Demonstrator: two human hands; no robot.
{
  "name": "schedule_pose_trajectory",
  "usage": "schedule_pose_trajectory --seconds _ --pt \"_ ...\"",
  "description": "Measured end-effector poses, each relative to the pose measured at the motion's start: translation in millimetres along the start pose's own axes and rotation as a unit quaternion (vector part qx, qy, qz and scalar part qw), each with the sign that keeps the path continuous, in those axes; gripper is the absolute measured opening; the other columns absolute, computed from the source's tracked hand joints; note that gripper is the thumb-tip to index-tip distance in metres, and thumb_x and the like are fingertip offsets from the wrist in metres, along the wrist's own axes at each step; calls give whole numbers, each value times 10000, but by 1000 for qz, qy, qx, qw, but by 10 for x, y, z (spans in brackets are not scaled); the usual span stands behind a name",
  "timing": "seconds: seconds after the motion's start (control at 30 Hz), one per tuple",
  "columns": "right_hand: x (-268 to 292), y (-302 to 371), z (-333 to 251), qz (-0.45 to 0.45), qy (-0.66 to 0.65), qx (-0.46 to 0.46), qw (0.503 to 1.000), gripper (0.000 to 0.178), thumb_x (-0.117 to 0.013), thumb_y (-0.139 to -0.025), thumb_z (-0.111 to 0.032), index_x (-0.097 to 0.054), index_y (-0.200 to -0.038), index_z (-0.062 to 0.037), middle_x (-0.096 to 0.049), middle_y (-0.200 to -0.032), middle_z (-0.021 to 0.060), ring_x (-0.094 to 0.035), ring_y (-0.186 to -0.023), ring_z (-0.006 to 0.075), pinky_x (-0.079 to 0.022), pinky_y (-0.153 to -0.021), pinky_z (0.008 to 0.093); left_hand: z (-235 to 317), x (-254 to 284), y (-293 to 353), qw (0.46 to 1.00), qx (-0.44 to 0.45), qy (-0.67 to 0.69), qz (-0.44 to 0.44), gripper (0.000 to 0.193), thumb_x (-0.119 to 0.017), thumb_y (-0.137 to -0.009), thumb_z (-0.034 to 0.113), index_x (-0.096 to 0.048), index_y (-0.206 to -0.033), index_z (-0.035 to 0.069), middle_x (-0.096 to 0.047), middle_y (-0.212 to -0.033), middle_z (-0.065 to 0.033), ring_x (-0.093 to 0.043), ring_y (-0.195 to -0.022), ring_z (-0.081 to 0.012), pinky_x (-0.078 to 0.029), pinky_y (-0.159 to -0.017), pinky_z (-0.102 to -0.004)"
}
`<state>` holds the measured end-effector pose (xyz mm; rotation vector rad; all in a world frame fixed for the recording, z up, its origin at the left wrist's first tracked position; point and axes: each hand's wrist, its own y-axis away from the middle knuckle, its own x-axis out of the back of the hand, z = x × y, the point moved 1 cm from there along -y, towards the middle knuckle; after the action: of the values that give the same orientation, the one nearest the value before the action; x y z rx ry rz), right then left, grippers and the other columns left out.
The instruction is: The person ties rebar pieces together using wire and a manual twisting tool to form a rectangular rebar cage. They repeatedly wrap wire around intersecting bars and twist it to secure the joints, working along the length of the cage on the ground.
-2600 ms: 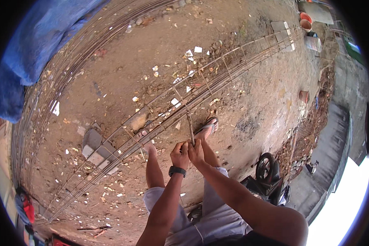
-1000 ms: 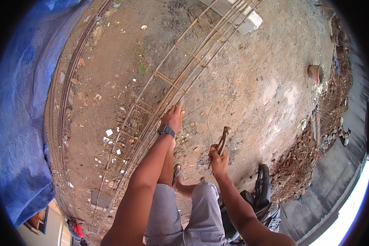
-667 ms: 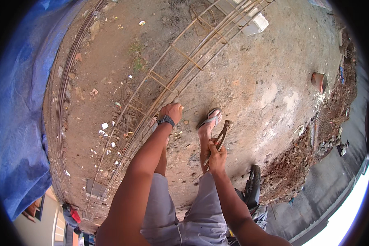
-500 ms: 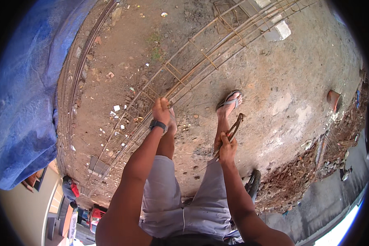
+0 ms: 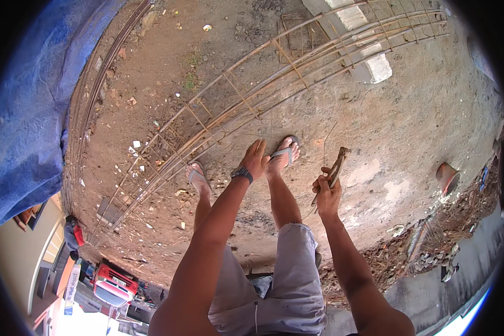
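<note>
My right hand is closed round a rusty, pincer-like tool, its head pointing away from me. A thin wire rises from beside the same hand. My left hand, with a dark watch on its wrist, hangs over the ground by my right foot. Its fingers are stretched out, and I see nothing held in them. Beyond my feet a long rebar cage of rusty rods and cross ties runs diagonally from lower left to upper right. Neither hand touches the cage.
A pale concrete block lies by the cage at the upper right. Blue tarpaulin and long steel rods line the left. Rubble borders the right. A person and a red vehicle are at lower left.
My left hand has left the rebar cage and moved right. The right hand has moved right and slightly up with the tool. My feet and the view have shifted.
</note>
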<state>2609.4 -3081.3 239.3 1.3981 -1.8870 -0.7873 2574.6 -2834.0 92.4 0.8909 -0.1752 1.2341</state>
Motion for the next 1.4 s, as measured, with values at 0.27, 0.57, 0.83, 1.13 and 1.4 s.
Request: schedule_pose_trajectory --seconds 0.27,0.57,0.83,1.13,1.4 --pt "281 -184 -369 -52 115 73 989 223 -551 -976 -86 -607 -1163 22 -604 -855 38 -579 -702 88 -529 -635 256 680 413 -459 962 145 233 9 358 -646 -957 153 -628 -1303 65 -623 -1325 -181 -604 -1222 -321 -487 -1042 -445" --pt "-435 -293 -324 -139 49 45 988 111 -606 -998 -123 -629 -1048 -27 -581 -779 -8 -521 -632 61 -472 -572 239 -180 1555 -935 969 99 -222 35 365 -701 -895 225 -633 -1223 81 -648 -1189 -170 -611 -1144 -376 -517 -957 -477" --pt "-814 -595 -124 -135 3 5 991 111 -609 -986 -141 -626 -1038 -45 -550 -773 -14 -500 -637 62 -449 -534 244 -456 1545 -1015 987 16 -162 10 254 -700 -905 266 -718 -1032 47 -708 -1047 -177 -674 -923 -378 -542 -812 -473" --pt "-1259 -1378 -457 3 -52 4 999 141 -663 -968 -223 -649 -1021 -93 -610 -914 -6 -592 -817 99 -556 -708 326 -616 1714 -1101 995 -42 -90 -12 180 -733 -874 214 -713 -885 35 -695 -843 -170 -670 -804 -379 -532 -708 -472" --pt "-1666 -1422 -985 -24 -167 34 985 110 -660 -984 -199 -651 -1039 -104 -669 -957 18 -661 -908 138 -546 -673 314 -347 2079 -829 996 -60 -59 28 139 -697 -906 185 -677 -946 53 -678 -914 -176 -656 -830 -401 -532 -705 -491"
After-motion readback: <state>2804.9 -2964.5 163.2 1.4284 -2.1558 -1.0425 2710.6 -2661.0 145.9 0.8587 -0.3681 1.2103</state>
